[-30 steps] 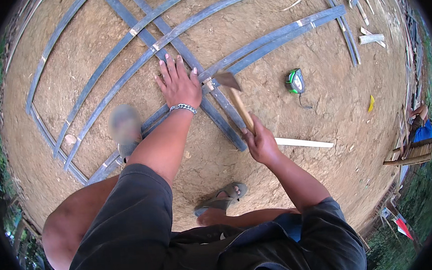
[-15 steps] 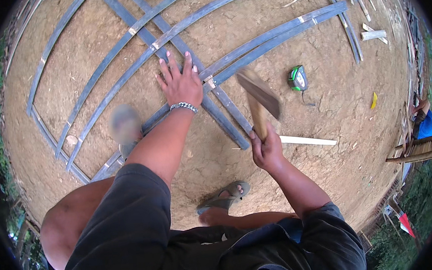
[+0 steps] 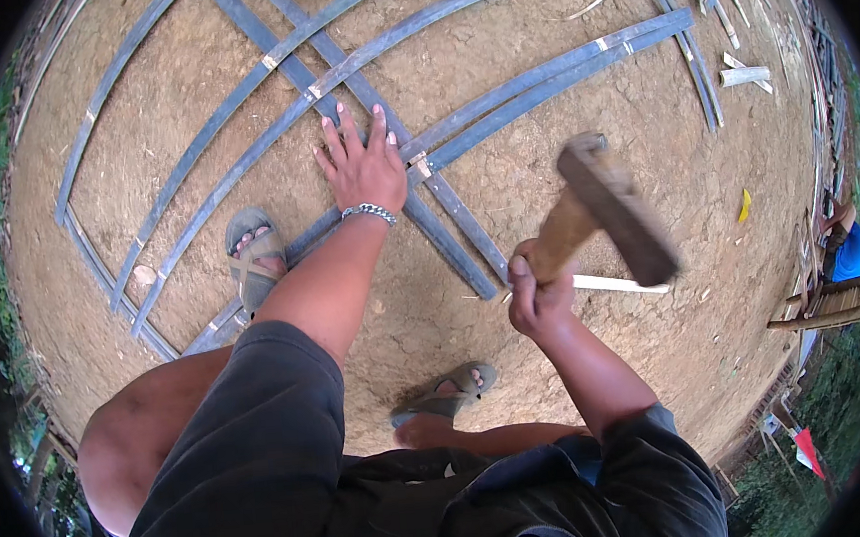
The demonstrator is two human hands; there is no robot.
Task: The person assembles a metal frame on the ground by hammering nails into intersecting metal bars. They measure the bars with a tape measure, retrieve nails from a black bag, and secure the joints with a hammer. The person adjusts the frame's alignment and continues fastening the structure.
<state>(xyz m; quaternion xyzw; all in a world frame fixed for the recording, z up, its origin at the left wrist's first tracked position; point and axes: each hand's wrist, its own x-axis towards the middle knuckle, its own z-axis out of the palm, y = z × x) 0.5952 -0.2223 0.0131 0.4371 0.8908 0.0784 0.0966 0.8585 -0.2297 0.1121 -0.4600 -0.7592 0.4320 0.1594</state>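
Note:
My left hand, with a chain bracelet at its wrist, lies flat with fingers spread on crossed dark grey slats, close to a pale notched joint. My right hand grips the wooden handle of a hammer. Its dark metal head is raised above the ground, to the right of the slats, and slightly blurred. The slats look like split bamboo and form an open lattice on the soil. A pale strip lies on the ground, partly behind the right hand.
My sandalled feet stand among and below the slats, the left sandal beside one slat. Light offcuts and a yellow leaf lie to the right. Another person in blue is at the far right edge, by a wooden bench.
My right hand has swung the hammer up and to the right. Its head now covers the spot where a green and black tape measure showed. My left hand stays almost in place.

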